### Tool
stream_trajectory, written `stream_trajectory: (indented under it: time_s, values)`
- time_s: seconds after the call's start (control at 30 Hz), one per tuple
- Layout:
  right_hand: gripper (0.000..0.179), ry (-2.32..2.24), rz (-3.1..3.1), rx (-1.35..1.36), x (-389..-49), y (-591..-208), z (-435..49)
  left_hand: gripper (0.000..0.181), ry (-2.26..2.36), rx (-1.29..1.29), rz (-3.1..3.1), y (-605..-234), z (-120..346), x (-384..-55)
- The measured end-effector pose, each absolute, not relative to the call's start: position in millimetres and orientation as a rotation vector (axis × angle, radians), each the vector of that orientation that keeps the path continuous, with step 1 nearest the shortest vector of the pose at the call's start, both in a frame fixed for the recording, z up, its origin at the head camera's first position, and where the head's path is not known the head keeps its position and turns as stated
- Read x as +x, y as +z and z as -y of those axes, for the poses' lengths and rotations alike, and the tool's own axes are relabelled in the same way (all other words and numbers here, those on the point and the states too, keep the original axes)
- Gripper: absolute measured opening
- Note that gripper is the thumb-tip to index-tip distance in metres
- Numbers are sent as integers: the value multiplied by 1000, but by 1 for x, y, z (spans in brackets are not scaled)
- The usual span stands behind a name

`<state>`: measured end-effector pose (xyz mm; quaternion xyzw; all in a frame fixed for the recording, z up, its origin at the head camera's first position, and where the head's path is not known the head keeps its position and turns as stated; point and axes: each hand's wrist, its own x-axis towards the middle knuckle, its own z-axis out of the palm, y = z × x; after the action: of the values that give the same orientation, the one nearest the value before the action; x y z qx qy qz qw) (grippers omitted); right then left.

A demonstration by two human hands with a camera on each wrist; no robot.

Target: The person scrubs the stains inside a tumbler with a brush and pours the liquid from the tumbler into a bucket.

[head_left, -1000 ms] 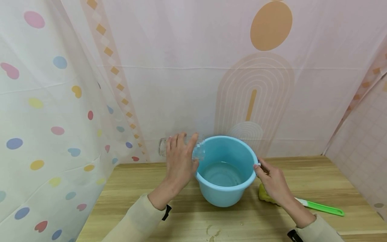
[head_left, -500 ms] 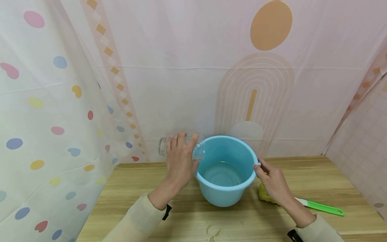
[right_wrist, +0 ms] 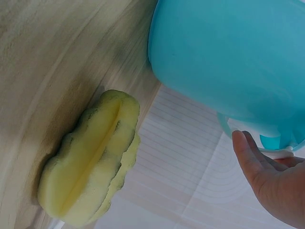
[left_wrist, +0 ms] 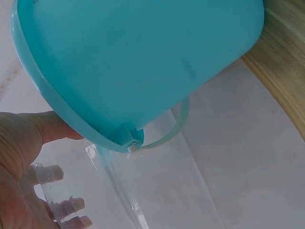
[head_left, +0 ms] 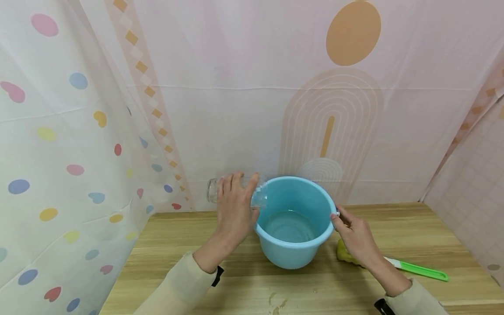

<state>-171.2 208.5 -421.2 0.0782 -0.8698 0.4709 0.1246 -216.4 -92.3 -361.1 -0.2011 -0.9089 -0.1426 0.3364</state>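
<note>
My left hand [head_left: 236,203] grips a clear jar [head_left: 212,190] that lies on its side in the air, its mouth end at the left rim of a light blue bucket [head_left: 289,257]. In the left wrist view several fingertips [left_wrist: 71,206] show through the jar's clear wall, and the thumb is right at the bucket's rim. Shallow water [head_left: 290,227] covers the bucket's bottom. Over at the bucket's right side, my right hand [head_left: 356,232] pinches the rim where the white handle [right_wrist: 281,153] joins it. The bucket stands upright on the wooden table [head_left: 177,245].
A sponge brush lies right of the bucket, its yellow sponge head [right_wrist: 90,162] partly under my right forearm and its green handle [head_left: 423,271] pointing right. Small wet marks [head_left: 277,302] are near the table's front. Patterned curtains [head_left: 228,131] hang behind and at the left.
</note>
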Motion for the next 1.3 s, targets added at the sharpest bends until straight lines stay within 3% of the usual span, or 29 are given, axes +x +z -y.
stream_trajectory:
  time_s: [1.3]
  values:
    - [56, 1381, 2531, 231, -171, -422, -210, 80, -280, -537, 2392, -358, 89, -216]
